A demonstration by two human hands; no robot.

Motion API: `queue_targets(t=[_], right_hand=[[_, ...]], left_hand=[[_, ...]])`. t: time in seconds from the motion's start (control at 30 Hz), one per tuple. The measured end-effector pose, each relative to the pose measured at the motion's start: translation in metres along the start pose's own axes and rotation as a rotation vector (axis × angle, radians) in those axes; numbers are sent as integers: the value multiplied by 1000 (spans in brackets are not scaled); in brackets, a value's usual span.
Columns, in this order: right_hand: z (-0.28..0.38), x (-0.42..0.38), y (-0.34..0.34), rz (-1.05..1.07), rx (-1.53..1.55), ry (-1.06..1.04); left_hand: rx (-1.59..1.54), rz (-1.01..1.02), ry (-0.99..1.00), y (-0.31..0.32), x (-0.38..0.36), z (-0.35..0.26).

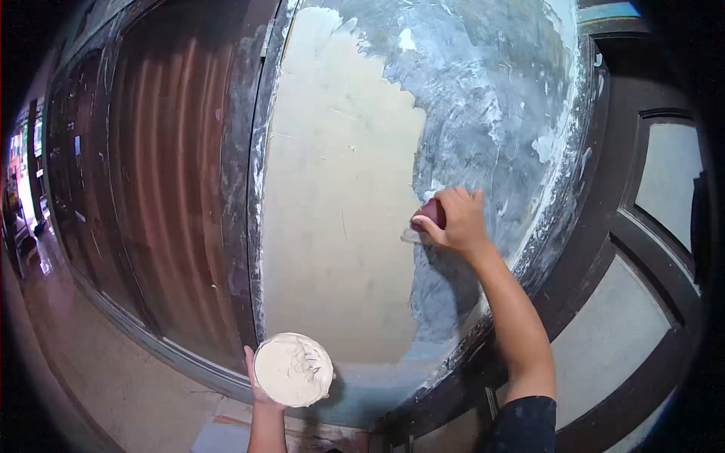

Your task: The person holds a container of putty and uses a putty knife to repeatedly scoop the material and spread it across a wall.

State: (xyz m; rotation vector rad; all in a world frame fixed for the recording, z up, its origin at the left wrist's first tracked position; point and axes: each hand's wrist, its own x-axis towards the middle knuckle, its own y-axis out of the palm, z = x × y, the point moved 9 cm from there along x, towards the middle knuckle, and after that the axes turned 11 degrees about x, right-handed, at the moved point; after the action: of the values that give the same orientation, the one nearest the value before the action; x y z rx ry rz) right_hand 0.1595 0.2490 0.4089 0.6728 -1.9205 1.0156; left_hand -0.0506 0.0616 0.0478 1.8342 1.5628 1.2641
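My right hand (455, 221) grips a putty knife (423, 223) by its dark red handle, blade pressed flat against the wall panel (340, 189) at the edge where cream putty meets the bare blue-grey surface (491, 98). Low down, my left hand (260, 381) holds up a round dish of pale putty (293, 369) from underneath, close to the panel's lower edge. Cream putty covers the panel's left half; the right and top parts are streaked grey-blue with white patches.
A dark frame (253, 196) borders the panel. Left of it is a reddish-brown wooden door (166, 189). To the right stands a dark framed door or window with pale panes (664, 189). A tan floor (98, 362) stretches down-left toward a lit corridor.
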Motion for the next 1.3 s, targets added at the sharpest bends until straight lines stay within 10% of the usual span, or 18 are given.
queue_targets(t=[0.2,0.3,0.53,1.3], right_hand=[[-21,43,-48,-307,-67,235],[-27,47,-72,-341,455,467],[109,14,-58,445,409,-221],[212,-63,-65,573,108,-753]], left_hand=[[-43,-43,2,21,21,1],[-6,-25,12,49,39,-7],[91,-91,9,76,78,-24],[131,-37,147,119,81,-56]])
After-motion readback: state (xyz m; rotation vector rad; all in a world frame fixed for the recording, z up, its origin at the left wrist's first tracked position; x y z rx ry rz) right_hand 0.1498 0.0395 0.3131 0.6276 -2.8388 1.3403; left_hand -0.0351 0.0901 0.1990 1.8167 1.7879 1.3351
